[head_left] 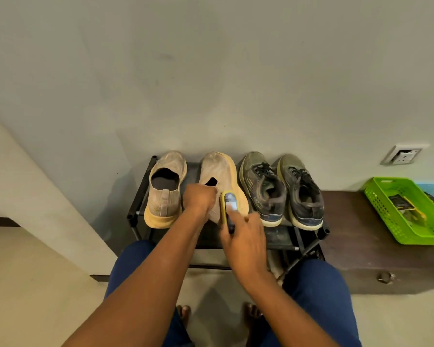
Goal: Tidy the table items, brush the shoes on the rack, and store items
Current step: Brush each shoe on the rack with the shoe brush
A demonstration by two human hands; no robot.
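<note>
A black shoe rack (138,196) stands against the wall and carries two pairs of shoes. On its left is a beige slip-on shoe (164,189). Its mate, the second beige shoe (221,169), is tilted onto its side, and my left hand (199,199) grips it at the collar. My right hand (244,240) holds a yellow-edged brush (228,209) against that shoe's heel side, forefinger stretched along the brush's back. Two dark olive lace-up sneakers (281,191) sit on the right of the rack.
A dark wooden bench (361,236) runs to the right of the rack, bearing a green plastic basket (383,211) with items inside. A wall socket (402,155) is above it. My knees and bare feet are below, on the pale floor.
</note>
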